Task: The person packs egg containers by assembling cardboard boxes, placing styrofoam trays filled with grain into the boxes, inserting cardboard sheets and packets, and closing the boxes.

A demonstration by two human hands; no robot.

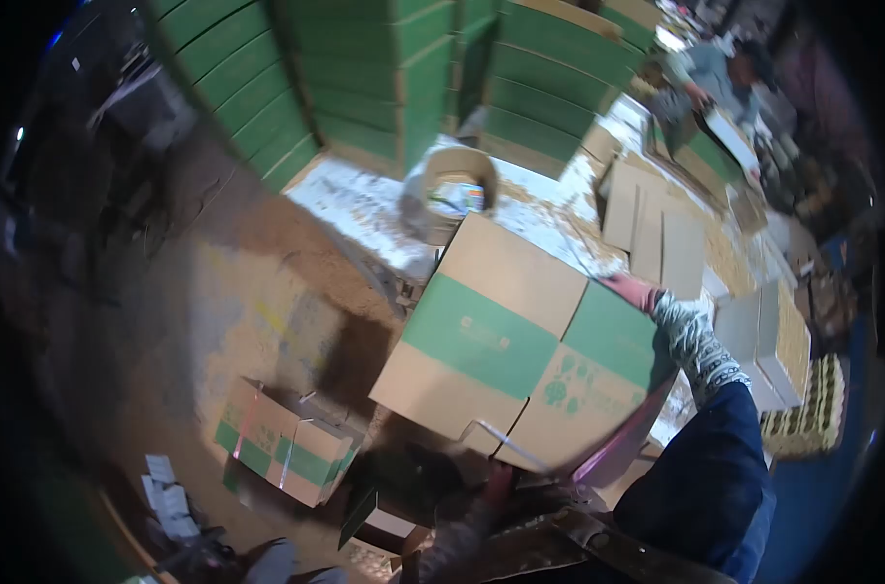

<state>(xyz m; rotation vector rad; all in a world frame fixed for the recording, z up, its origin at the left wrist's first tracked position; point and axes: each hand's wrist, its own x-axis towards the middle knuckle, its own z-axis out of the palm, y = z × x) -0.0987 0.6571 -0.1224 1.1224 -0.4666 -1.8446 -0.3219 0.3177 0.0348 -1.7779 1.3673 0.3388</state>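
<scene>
A large brown and green cardboard box (481,336) is tilted in front of me, its flaps meeting along a seam. My right hand (634,291), below a patterned cuff and dark blue sleeve, grips the box's far right edge. At the near edge, in shadow, is my left hand (499,481); its fingers are hidden. A thin light strap or wire loop (505,443) lies over the near edge. Behind the box, a round tub (462,167) with some packets inside stands on the whitish work table (360,209).
Green stacked boxes (559,88) line the back. Flat cardboard pieces (651,229) lie on the right, near a pale carton (758,341) and egg trays (807,409). A co-worker (724,83) handles a box at the back right. Another strapped box (287,443) stands on the floor, lower left.
</scene>
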